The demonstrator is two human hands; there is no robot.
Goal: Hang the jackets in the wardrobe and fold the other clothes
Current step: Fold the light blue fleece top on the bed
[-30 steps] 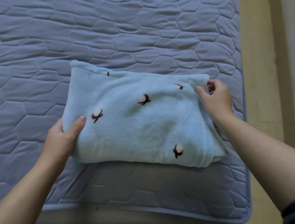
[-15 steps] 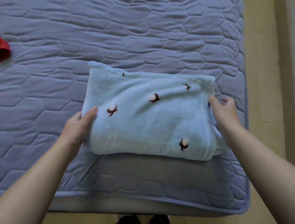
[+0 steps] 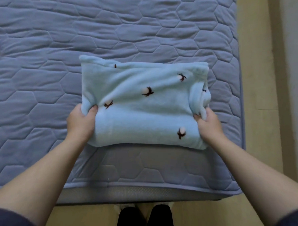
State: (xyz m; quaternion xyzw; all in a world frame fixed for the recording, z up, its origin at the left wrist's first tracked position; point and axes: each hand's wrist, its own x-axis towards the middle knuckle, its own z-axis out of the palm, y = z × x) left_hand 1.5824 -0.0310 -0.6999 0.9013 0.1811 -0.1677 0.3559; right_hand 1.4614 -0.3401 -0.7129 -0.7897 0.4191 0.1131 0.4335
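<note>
Folded blue fleece (image 3: pixel 145 104) near mattress (image 3: pixel 148 27) front edge.
Your left hand (image 3: pixel 80 121) and right hand (image 3: pixel 210 125) grasp its side edges.

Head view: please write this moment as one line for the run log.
item: folded light-blue fleece on bed | left hand: grips its left edge | right hand: grips its right edge

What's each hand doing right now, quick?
Left hand: grips the left end of the folded light-blue fleece.
Right hand: grips its right end.
</note>
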